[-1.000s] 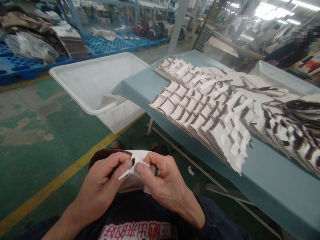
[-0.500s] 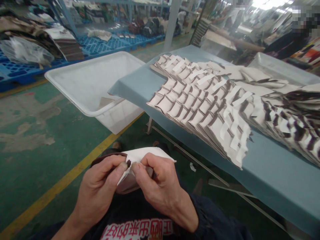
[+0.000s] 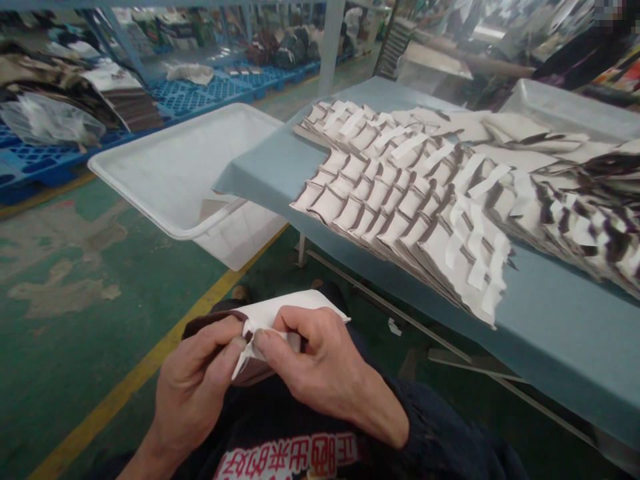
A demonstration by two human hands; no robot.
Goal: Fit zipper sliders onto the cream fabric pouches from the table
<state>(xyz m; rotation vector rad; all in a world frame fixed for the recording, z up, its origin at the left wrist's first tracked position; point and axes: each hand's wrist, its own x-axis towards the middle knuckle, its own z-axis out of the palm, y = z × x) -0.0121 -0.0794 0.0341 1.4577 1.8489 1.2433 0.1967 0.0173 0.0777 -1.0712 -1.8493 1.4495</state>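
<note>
Low in the picture, over my lap, both hands pinch one small piece (image 3: 280, 310) of white material with a dark brown edge. My left hand (image 3: 197, 387) grips its left side between thumb and forefinger. My right hand (image 3: 320, 373) pinches it from the right, fingertips almost meeting the left thumb. A narrow white strip hangs down between the two hands. Most of the piece is hidden under my fingers.
A blue-grey table (image 3: 550, 333) at right carries several overlapping rows of similar white-and-brown pieces (image 3: 400, 200). A white plastic tub (image 3: 150, 167) stands on the green floor at its left end, beside a yellow floor line (image 3: 125, 387). Blue pallets (image 3: 200, 93) with stacked goods lie behind.
The piece has turned in my hands, showing more of its white top, and the pinching fingertips have closed together. The view has shifted slightly.
</note>
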